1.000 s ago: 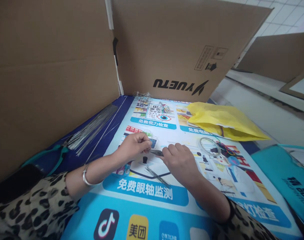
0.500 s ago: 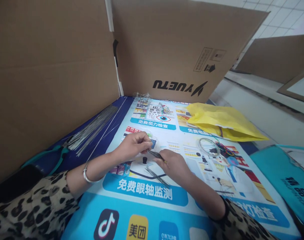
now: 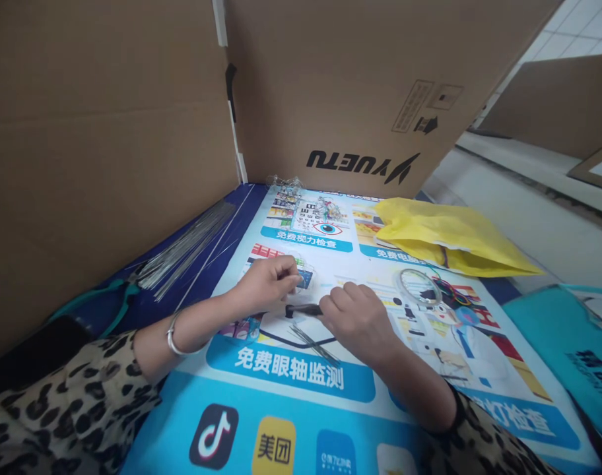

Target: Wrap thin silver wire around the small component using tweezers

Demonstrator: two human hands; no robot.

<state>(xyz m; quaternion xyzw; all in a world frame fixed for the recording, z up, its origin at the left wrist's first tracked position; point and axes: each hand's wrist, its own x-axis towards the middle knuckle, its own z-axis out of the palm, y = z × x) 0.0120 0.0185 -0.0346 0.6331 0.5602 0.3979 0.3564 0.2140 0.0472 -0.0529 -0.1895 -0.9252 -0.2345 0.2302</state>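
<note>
My left hand [image 3: 274, 282] is closed in a pinch above the printed sheet [image 3: 281, 412]. A thin wire seems to be at its fingertips, too faint to make out surely. To its right, my right hand [image 3: 355, 322] is wrapped round dark pliers [image 3: 305, 309], whose narrow jaws point left; the handles are hidden in the fist. The jaws sit just below my left fingertips, apart from them. Several short cut wires [image 3: 313, 344] lie on the sheet beneath the pliers.
A bundle of straight wires [image 3: 187, 247] and teal-handled cutters [image 3: 125, 297] lie left. Tangled wire pieces [image 3: 325, 210] rest at the back, before a cardboard wall [image 3: 380, 79]. Rightward are a wire coil [image 3: 402, 287], coloured strands [image 3: 454, 293], a yellow bag [image 3: 454, 231] and a teal pouch [image 3: 563, 336].
My right hand has turned, bringing its knuckles up, and moved slightly right. The pliers' jaws have dropped away from my left fingertips. My left hand keeps its pinch; the view has shifted slightly.
</note>
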